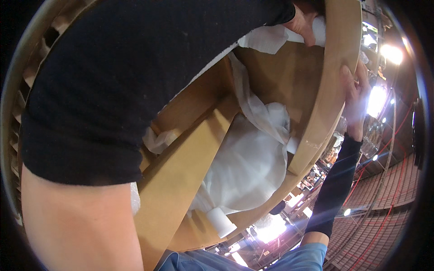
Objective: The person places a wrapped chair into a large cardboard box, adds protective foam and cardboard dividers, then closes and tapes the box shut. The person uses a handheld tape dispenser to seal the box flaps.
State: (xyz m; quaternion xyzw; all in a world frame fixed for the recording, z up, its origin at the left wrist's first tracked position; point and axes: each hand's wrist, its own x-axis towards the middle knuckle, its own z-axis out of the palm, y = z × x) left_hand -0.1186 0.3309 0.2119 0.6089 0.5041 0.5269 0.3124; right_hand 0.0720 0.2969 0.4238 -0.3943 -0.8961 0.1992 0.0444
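Observation:
My left arm, in a black sleeve, reaches across a large cardboard box (312, 122). At its far end my left hand (303, 25) is closed over a white cylindrical piece (319, 31) in the box's upper right corner; some of its fingers are hidden. My right hand (356, 99) grips the box's right wall from outside, with the fingertips at its edge. Between them, inside the box, lies a bulky object wrapped in translucent white foam sheet (248, 162). A short white tube end (220, 222) sticks out below it.
A slanting cardboard divider (185, 180) splits the box. More white wrapping (159, 141) shows left of it, beside my sleeve. A corrugated cardboard edge (20, 104) curves along the far left. Beyond the right wall are bright lamps (391, 54) and a gridded surface (379, 217).

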